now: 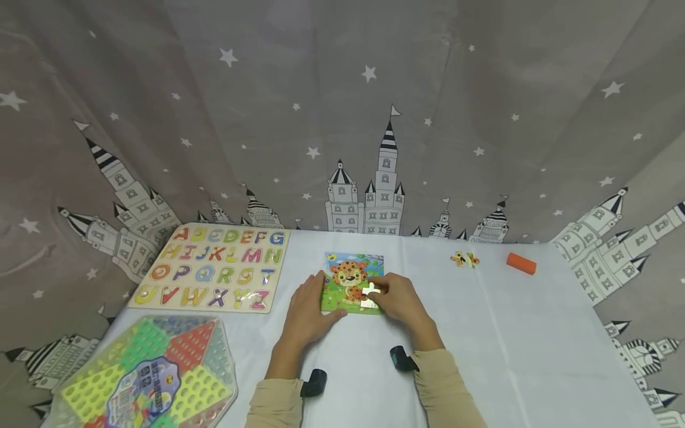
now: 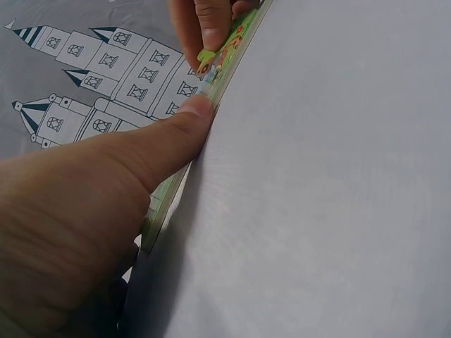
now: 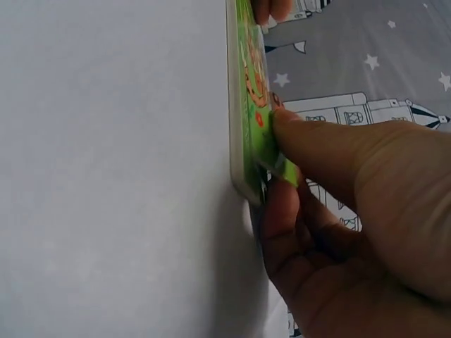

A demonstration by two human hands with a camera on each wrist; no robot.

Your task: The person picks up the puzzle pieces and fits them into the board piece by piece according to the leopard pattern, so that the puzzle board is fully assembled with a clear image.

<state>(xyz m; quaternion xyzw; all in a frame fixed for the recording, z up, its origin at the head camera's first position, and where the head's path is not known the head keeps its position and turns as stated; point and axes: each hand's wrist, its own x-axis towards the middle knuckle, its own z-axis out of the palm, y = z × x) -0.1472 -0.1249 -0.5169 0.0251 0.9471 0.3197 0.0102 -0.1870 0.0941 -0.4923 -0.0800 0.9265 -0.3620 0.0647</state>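
A square jigsaw puzzle (image 1: 334, 302) with a spotted cub on green grass lies on the white table. My left hand (image 1: 306, 308) rests at its left side, fingers along the left edge and the thumb straight against the near edge. With thumb and fingertips, my right hand (image 1: 400, 299) pinches a green puzzle piece (image 3: 287, 170) at the puzzle's lower right. The piece is tilted up from the puzzle's surface in the right wrist view. From the head, a bright whitish patch shows beside the right fingertips. Part of the piece is hidden by those fingers.
Another puzzle piece (image 1: 464, 260) lies to the right, with an orange cylinder (image 1: 521, 264) beyond it. A wooden alphabet board (image 1: 209, 267) lies at the back left, and a packaged game board with coloured triangles (image 1: 144, 374) in front of it. A grey castle-print curtain (image 1: 342, 119) hangs behind.
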